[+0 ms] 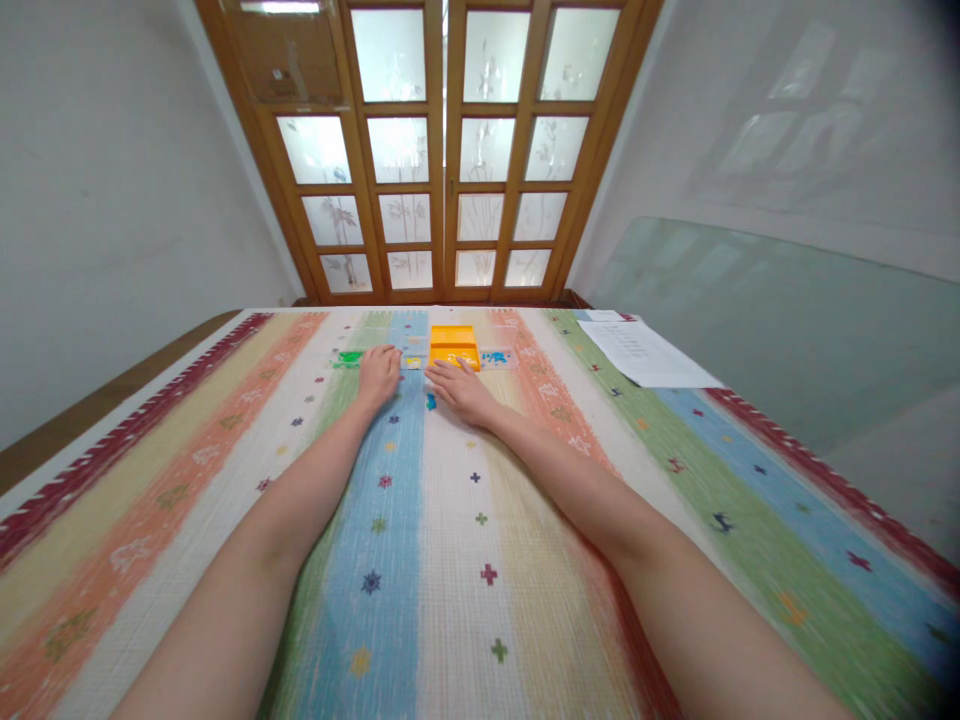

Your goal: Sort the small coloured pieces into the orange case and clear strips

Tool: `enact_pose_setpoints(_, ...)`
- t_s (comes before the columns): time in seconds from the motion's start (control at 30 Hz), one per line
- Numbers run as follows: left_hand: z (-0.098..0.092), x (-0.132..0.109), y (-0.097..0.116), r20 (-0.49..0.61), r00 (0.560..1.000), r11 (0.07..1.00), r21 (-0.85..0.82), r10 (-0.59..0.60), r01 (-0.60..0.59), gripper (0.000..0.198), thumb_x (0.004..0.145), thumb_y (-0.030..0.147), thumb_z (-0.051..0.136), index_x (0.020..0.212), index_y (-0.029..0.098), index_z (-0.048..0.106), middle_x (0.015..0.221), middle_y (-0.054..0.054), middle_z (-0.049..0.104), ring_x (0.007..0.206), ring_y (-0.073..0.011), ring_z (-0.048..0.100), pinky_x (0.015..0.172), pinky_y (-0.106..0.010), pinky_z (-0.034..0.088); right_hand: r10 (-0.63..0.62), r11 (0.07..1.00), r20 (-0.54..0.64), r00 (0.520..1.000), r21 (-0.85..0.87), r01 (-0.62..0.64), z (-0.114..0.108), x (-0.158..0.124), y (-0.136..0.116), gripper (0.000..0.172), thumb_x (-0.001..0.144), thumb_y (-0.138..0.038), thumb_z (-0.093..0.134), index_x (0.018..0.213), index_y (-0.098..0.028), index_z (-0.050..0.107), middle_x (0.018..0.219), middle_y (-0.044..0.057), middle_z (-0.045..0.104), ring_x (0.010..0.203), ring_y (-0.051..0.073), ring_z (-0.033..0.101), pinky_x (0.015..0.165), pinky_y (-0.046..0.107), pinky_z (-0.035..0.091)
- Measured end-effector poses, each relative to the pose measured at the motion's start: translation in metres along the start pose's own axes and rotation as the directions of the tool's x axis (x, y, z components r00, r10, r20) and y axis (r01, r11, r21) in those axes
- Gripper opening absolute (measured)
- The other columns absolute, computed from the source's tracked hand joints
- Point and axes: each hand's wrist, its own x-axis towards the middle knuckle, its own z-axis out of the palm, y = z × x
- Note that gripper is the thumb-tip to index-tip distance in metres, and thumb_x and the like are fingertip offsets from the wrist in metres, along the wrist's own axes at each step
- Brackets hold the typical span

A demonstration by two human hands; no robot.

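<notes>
Both my arms reach far across a striped cloth (450,520). My left hand (379,372) rests knuckles-up with fingers curled, beside a patch of small green pieces (349,357) and a small clear tray with yellow bits (412,362). My right hand (459,385) lies flat with fingers stretched toward an orange box (453,345). A small blue piece (431,402) lies on the cloth between the two hands. A clear tray with blue pieces (496,357) sits just right of the orange box.
A white printed sheet (643,352) lies at the far right of the cloth. Wooden glazed doors (442,150) stand behind the far edge. A pane of glass (787,330) leans against the right wall.
</notes>
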Motion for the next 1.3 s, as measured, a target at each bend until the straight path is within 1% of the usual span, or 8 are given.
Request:
enact_pose_setpoints(0.17,0.000,-0.005,0.019,0.110,0.977,0.982,-0.050,0.185,-0.181,0.039,0.110,0.034,0.042,0.116,0.021,0.078,0.126,-0.010,0.076,0.125,-0.0267,0.063,0.117,-0.046,0.044,0.130,0.991,-0.119,0.984,0.006,-0.130,-0.012,-0.006,0.043,0.051,0.115,-0.037,0.032,0.159,-0.026,0.056,0.165,0.007,0.052,0.158,0.025,0.039,0.134,0.058,0.016)
enact_pose_setpoints(0.4,0.000,-0.015,0.051,0.318,0.844,0.902,-0.134,0.432,-0.411,0.038,0.110,0.035,0.044,0.117,0.021,0.078,0.122,-0.010,0.077,0.120,-0.0261,0.065,0.115,-0.047,0.045,0.332,0.943,-0.267,0.905,0.075,-0.324,-0.018,-0.015,0.097,0.054,0.114,-0.039,0.029,0.152,-0.021,0.063,0.158,0.011,0.060,0.153,0.026,0.047,0.132,0.054,0.027)
enact_pose_setpoints(0.5,-0.001,-0.018,0.060,0.360,0.796,0.873,-0.176,0.487,-0.455,0.037,0.109,0.033,0.046,0.124,0.022,0.077,0.130,-0.011,0.074,0.127,-0.0264,0.062,0.119,-0.048,0.043,0.403,0.915,-0.289,0.869,0.088,-0.395,-0.016,-0.016,0.107,0.056,0.114,-0.040,0.027,0.149,-0.017,0.065,0.155,0.013,0.062,0.151,0.027,0.049,0.130,0.053,0.030)
enact_pose_setpoints(0.6,-0.002,-0.020,0.065,0.398,0.764,0.861,-0.189,0.507,-0.473,0.037,0.108,0.032,0.048,0.131,0.023,0.075,0.139,-0.010,0.071,0.135,-0.0269,0.058,0.122,-0.048,0.040,0.417,0.908,-0.282,0.864,0.086,-0.410,-0.014,-0.017,0.110,0.057,0.114,-0.040,0.027,0.149,-0.017,0.066,0.155,0.014,0.061,0.150,0.028,0.050,0.129,0.053,0.033)
enact_pose_setpoints(0.8,-0.002,-0.023,0.069,0.437,0.731,0.851,-0.223,0.524,-0.476,0.040,0.109,0.036,0.047,0.137,0.025,0.073,0.145,-0.008,0.069,0.142,-0.0263,0.053,0.129,-0.047,0.032,0.421,0.907,-0.287,0.861,0.107,-0.407,-0.010,-0.018,0.118,0.059,0.114,-0.043,0.024,0.144,-0.019,0.069,0.153,0.012,0.064,0.147,0.026,0.053,0.128,0.050,0.035)
enact_pose_setpoints(0.93,0.000,-0.021,0.067,0.413,0.758,0.863,-0.219,0.504,-0.455,0.040,0.108,0.035,0.047,0.136,0.023,0.073,0.143,-0.009,0.070,0.139,-0.0263,0.054,0.126,-0.047,0.035,0.430,0.903,-0.286,0.857,0.128,-0.410,-0.007,-0.019,0.125,0.060,0.114,-0.044,0.023,0.135,-0.017,0.073,0.147,0.015,0.067,0.138,0.026,0.059,0.123,0.041,0.041)
enact_pose_setpoints(1.1,-0.001,-0.017,0.061,0.401,0.774,0.871,-0.203,0.490,-0.447,0.033,0.105,0.028,0.049,0.116,0.022,0.080,0.122,-0.009,0.077,0.119,-0.0260,0.065,0.118,-0.048,0.042,0.475,0.880,-0.267,0.839,0.118,-0.460,-0.006,-0.022,0.127,0.055,0.114,-0.041,0.026,0.123,-0.016,0.074,0.131,0.014,0.074,0.123,0.026,0.065,0.112,0.040,0.048)
enact_pose_setpoints(1.3,-0.004,-0.017,0.063,0.388,0.772,0.864,-0.213,0.504,-0.456,0.033,0.102,0.029,0.051,0.106,0.024,0.083,0.112,-0.008,0.080,0.108,-0.0264,0.067,0.111,-0.048,0.045,0.525,0.847,-0.336,0.782,0.118,-0.518,-0.004,-0.024,0.124,0.051,0.113,-0.041,0.030,0.126,-0.015,0.072,0.134,0.017,0.072,0.123,0.029,0.066,0.112,0.041,0.048)
